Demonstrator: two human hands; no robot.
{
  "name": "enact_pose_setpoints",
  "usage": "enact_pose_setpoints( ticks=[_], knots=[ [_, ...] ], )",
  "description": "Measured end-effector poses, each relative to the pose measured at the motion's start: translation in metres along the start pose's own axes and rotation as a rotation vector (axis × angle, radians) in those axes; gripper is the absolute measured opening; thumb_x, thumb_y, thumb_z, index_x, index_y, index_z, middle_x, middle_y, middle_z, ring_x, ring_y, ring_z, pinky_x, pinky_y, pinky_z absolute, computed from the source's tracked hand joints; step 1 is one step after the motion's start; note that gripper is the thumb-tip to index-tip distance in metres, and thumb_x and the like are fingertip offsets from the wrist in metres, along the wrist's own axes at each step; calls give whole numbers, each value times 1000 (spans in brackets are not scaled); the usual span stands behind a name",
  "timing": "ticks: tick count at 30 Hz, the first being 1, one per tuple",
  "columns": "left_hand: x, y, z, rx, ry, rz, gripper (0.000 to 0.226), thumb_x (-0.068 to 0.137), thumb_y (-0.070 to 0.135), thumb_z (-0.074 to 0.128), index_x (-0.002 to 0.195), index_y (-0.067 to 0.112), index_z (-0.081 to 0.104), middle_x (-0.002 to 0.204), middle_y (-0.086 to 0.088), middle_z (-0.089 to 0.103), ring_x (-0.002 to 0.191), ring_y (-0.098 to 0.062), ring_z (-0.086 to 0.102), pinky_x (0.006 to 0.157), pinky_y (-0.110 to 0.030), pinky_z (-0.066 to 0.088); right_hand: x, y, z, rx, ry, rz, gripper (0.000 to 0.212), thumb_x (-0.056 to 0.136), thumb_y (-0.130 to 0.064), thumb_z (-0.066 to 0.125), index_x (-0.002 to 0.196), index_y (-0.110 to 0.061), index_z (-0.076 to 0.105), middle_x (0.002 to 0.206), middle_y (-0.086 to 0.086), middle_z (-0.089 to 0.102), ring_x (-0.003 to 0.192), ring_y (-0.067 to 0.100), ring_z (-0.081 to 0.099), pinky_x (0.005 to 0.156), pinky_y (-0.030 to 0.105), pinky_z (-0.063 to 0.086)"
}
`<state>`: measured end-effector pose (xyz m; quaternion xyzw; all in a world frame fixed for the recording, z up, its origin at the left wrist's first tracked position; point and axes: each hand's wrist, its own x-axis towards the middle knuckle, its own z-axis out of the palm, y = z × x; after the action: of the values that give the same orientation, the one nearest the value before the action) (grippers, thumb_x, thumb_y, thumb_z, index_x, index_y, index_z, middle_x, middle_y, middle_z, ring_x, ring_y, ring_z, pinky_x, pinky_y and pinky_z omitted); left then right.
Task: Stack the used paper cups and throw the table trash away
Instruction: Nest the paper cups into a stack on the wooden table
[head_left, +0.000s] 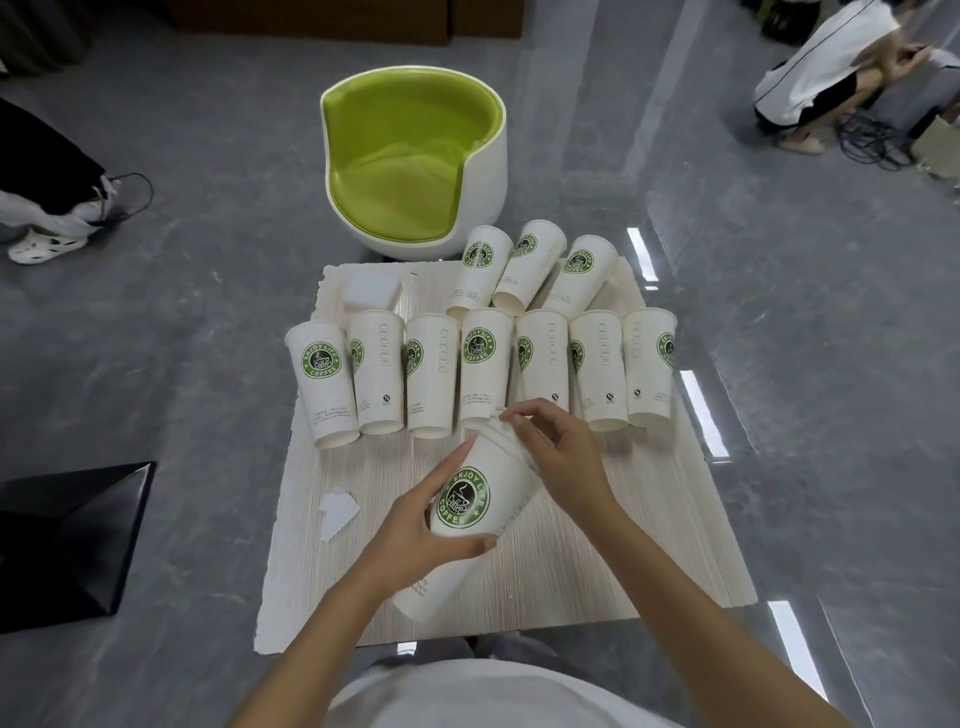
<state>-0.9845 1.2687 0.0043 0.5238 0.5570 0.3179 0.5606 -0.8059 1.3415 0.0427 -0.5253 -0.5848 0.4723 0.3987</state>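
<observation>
Fingers (470, 544) of your left hand (415, 519) are curling round the body of the cup stack (501, 475), thumb beneath the green logo. You are holding it tilted over the near half of the table (597, 551), mouth pointing away from you. I cannot tell whether its base is touching the tabletop. At the far end, your right hand (561, 462) is pinching the layered rims, fingertips (511, 415) bent onto the top edge. Several rims are showing there, so a few cups are already nesting together.

Working across what is waiting: on the floor to the left, a black angular container (67, 535) is sitting well apart from the table, and it may be the bin. A torn paper scrap (337, 512) is lying near the table's left edge, and a white folded pad (371, 291) is resting at the far left corner. A row of seven cups (485, 364) is running across the middle, apparently lying on their sides with bases toward you. Three more cups (530, 265) are lying behind them at the far right.

By my judgement you are only getting started. Ten loose cups are waiting to join the stack, and none of the trash is off the table yet.
</observation>
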Motion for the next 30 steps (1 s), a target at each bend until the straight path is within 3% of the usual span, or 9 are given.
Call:
enact_pose_setpoints(
  ticks=[5, 9, 12, 15, 20, 25, 30],
  knots=[
    [0, 0, 2, -30, 43, -3, 98, 70, 14, 88, 147, 43, 34, 130, 21, 60, 119, -3, 59, 98, -30, 51, 12, 1, -2, -30, -97, 32, 16, 93, -15, 56, 92, -24, 70, 93, -10, 71, 94, 2, 63, 88, 25, 48],
    [0, 3, 4, -78, 110, -5, 96, 70, 8, 86, 144, 44, 35, 130, 26, 58, 119, 1, 57, 93, -19, 50, 24, -3, -2, -40, -131, -8, 20, 94, -13, 54, 90, -27, 69, 91, -11, 71, 89, 12, 64, 83, 37, 48],
    [-2, 2, 3, -93, 155, -10, 97, 71, 8, 86, 145, 43, 34, 132, 25, 57, 121, 1, 56, 98, -23, 49, 33, -6, -4, -23, -135, -13, 21, 93, -10, 54, 89, -25, 69, 87, -5, 71, 86, 25, 64, 82, 40, 49],
    [-5, -2, 1, -115, 201, -26, 99, 71, 7, 85, 147, 41, 33, 136, 23, 56, 123, -1, 55, 102, -27, 48, 41, -9, -3, 26, -165, 6, 23, 92, -5, 53, 89, -22, 69, 80, -1, 70, 80, 14, 64, 85, 34, 49],
    [-14, -13, -8, -141, 285, -45, 99, 71, 9, 86, 148, 43, 32, 140, 18, 54, 125, -4, 55, 101, -28, 48, 49, -11, 7, 57, -227, 12, 22, 94, -2, 50, 90, -15, 67, 77, 4, 68, 71, 8, 61, 75, 16, 47],
    [-19, -20, -26, -142, 336, -58, 97, 71, 12, 87, 145, 47, 34, 139, 19, 54, 124, -2, 56, 101, -26, 48, 59, -12, 29, 57, -259, 22, 18, 93, 0, 49, 94, -3, 67, 75, 7, 66, 69, 11, 59, 72, 16, 48],
    [-21, -21, -53, -159, 343, -52, 99, 71, 4, 84, 147, 40, 33, 140, 22, 52, 125, 1, 54, 98, -16, 47, 73, -15, 55, 35, -267, 31, 20, 93, -1, 49, 91, -10, 67, 75, 4, 67, 70, 12, 60, 73, 19, 49]
  ],
)
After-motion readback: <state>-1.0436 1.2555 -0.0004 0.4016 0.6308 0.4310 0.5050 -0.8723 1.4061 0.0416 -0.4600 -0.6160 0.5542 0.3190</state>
